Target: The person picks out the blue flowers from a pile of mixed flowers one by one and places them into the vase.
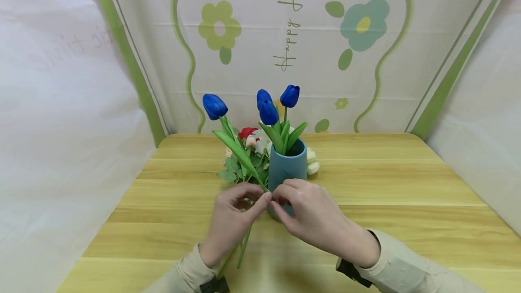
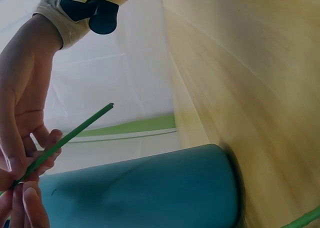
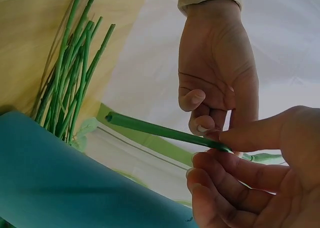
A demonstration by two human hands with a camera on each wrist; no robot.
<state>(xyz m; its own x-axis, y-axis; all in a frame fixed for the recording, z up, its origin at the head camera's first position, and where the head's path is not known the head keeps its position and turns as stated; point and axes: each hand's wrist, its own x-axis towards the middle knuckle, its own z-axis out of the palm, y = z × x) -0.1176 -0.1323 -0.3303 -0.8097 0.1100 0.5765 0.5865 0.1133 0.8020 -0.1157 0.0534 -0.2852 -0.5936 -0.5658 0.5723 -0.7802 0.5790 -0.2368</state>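
Note:
A blue artificial tulip (image 1: 215,106) leans to the left, its long green leaf slanting down to both hands. My left hand (image 1: 232,220) pinches its stem between thumb and fingers. Meeting it fingertip to fingertip, my right hand (image 1: 313,211) pinches the same stem. Below the grip, the cut end of the stem (image 3: 150,130) sticks out free in the right wrist view, and the stem (image 2: 75,130) shows above the vase's side in the left wrist view. Just behind the hands stands a blue-grey vase (image 1: 286,168), upright, holding several blue tulips (image 1: 268,112) with green leaves.
Behind and left of the vase lie artificial flowers, including a red bloom (image 1: 247,133) and green leaves (image 1: 232,171). White blooms (image 1: 312,162) peek out at its right. Their bundled stems (image 3: 75,73) lie on the wooden table (image 1: 386,184). A printed curtain (image 1: 309,26) hangs behind.

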